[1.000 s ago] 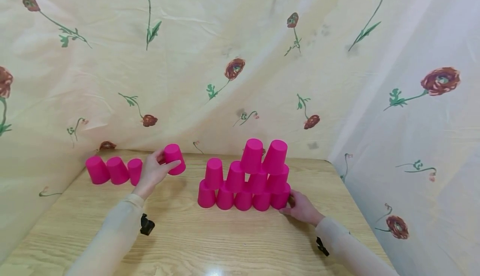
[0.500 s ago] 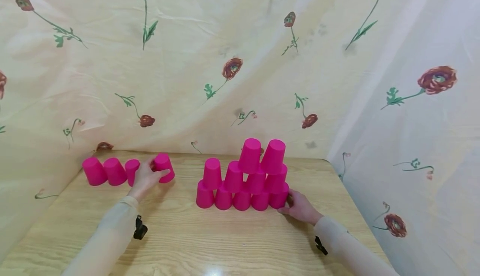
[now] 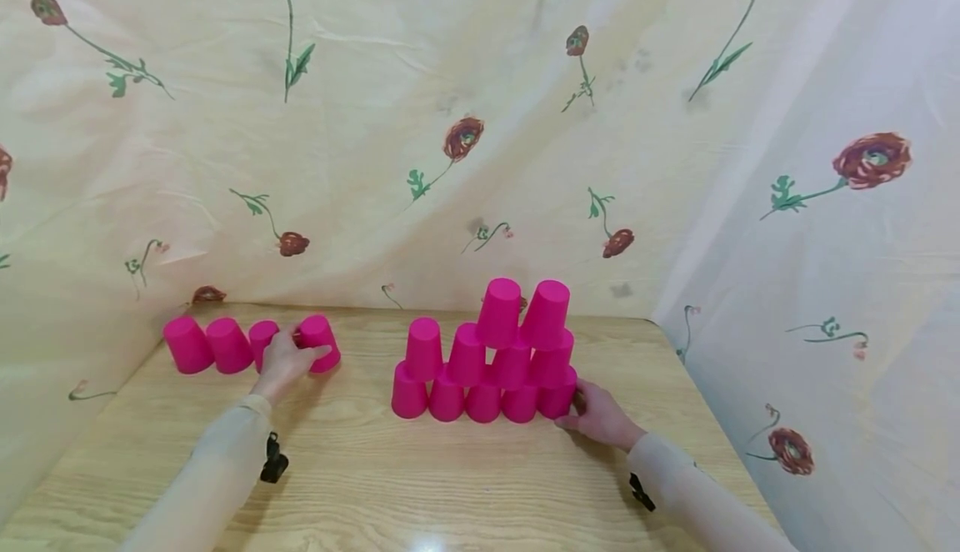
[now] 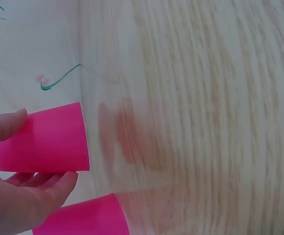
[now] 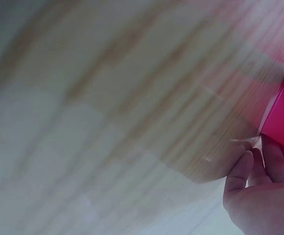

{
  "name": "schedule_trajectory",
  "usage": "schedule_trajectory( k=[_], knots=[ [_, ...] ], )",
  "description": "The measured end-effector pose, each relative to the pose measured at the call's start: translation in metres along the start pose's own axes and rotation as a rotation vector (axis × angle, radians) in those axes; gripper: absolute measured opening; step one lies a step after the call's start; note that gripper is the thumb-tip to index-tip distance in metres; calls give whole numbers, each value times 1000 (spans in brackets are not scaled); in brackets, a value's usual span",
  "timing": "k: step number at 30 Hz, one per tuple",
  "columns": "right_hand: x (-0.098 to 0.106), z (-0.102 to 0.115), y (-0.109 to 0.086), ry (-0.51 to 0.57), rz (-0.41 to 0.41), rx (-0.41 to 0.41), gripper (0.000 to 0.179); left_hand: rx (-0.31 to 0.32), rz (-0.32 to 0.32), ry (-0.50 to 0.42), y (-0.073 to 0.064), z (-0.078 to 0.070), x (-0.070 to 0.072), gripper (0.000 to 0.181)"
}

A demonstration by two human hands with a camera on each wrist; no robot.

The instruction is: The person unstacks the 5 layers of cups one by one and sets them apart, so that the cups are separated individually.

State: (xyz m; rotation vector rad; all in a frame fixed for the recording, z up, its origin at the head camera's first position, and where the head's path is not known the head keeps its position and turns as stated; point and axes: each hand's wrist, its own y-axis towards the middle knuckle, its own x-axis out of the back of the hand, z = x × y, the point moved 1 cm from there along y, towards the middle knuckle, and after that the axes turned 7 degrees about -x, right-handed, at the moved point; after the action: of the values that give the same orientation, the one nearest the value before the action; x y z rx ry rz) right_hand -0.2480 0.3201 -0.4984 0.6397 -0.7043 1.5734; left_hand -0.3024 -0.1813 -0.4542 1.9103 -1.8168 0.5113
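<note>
My left hand (image 3: 283,363) grips a pink cup (image 3: 318,342), mouth down, between thumb and fingers at the right end of a row of matching cups. The left wrist view shows this held cup (image 4: 44,139) beside a neighbouring cup (image 4: 85,218); whether its rim touches the table I cannot tell. On the right, my right hand (image 3: 603,417) holds the end cup (image 3: 557,392) of a pyramid's bottom row, thumb in front and fingers behind. Only part of that cup (image 5: 283,120) shows in the right wrist view. The pyramid (image 3: 483,368) has three tiers of upside-down cups, with two on top.
Left of my left hand, three upside-down cups (image 3: 228,345) line up near the table's back left corner. The wooden table (image 3: 420,485) meets a flower-printed curtain (image 3: 360,160) at the back and sides. A black strap piece (image 3: 274,459) hangs by my left wrist.
My left hand has carried its cup leftward and down, from beside the pyramid to the row at left. My right hand stays on the pyramid's end cup.
</note>
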Motion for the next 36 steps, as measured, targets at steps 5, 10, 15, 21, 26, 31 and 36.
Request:
schedule_trajectory(
  k=[5,10,15,21,26,31,36],
  knots=[
    [0,0,-1,12,5,2,67,16,4,12,2,7,-2,71],
    [0,0,-1,12,-2,0,67,21,7,17,4,11,-3,71],
    [-1,0,0,10,-8,-1,66,1,0,37,2,15,-3,69],
    [0,0,0,13,-5,-3,67,-10,-19,38,2,18,-3,63],
    [0,-1,1,-1,-5,8,67,-5,-16,46,3,19,-2,64],
    [-1,-1,1,4,-2,25,66,14,-16,49,3,20,-2,65],
    [0,-2,1,-3,-5,37,66,14,-18,63,4,19,-1,66]
  ],
)
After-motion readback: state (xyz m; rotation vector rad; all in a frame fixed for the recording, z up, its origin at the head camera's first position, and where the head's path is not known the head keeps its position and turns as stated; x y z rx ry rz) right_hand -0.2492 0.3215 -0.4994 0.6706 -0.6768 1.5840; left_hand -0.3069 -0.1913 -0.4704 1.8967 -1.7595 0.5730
